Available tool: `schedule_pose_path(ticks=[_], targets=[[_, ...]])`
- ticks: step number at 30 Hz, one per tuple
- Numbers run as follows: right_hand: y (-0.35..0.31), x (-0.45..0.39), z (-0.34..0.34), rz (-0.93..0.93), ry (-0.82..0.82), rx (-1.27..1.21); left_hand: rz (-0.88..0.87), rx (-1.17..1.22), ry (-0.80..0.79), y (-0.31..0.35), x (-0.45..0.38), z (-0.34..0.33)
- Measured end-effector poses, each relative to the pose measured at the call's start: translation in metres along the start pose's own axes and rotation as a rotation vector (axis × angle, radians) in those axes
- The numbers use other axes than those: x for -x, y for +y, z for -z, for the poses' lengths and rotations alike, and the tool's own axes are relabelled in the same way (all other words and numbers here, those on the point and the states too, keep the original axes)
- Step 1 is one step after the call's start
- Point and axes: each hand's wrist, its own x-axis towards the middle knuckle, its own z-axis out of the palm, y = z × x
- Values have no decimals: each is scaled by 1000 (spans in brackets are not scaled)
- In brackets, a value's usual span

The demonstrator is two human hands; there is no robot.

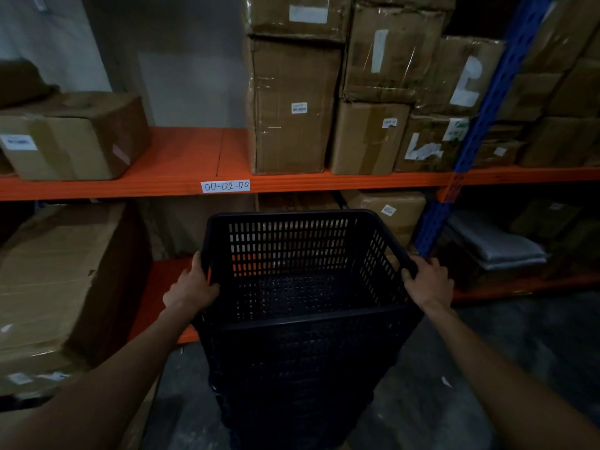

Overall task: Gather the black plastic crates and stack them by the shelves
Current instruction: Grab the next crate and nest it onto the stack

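A black slotted plastic crate [292,254] sits on top of a stack of nested black crates [292,378] that stands on the floor right in front of the shelves. My left hand [191,287] grips the crate's left rim. My right hand [428,280] grips its right rim. The top crate looks empty inside. The bottom of the stack runs out of the frame.
Orange shelf boards [181,164] on a blue upright [477,141] carry several cardboard boxes [292,105]. A large box [65,280] sits low at the left, close to the stack. Grey concrete floor [487,352] lies at the right.
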Motion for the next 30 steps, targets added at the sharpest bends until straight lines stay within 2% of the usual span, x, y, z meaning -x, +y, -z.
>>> schedule_pose_path(ticks=[4, 8, 15, 20, 23, 30], targets=[[-30, 10, 4, 89, -17, -8, -37, 145, -89, -6, -7, -1], [-85, 28, 2, 236, -43, -106, -63, 336, -84, -11, -11, -1], [-235, 90, -11, 563, -251, -422, 17, 435, -73, -87, -16, 35], [-351, 155, -34, 764, -354, -546, 90, 492, -51, -189, -12, 58], [-424, 209, -63, 871, -438, -549, 139, 625, -50, -273, 0, 72], [-542, 348, -162, 982, -716, -415, 430, 821, -101, -456, 55, 63]])
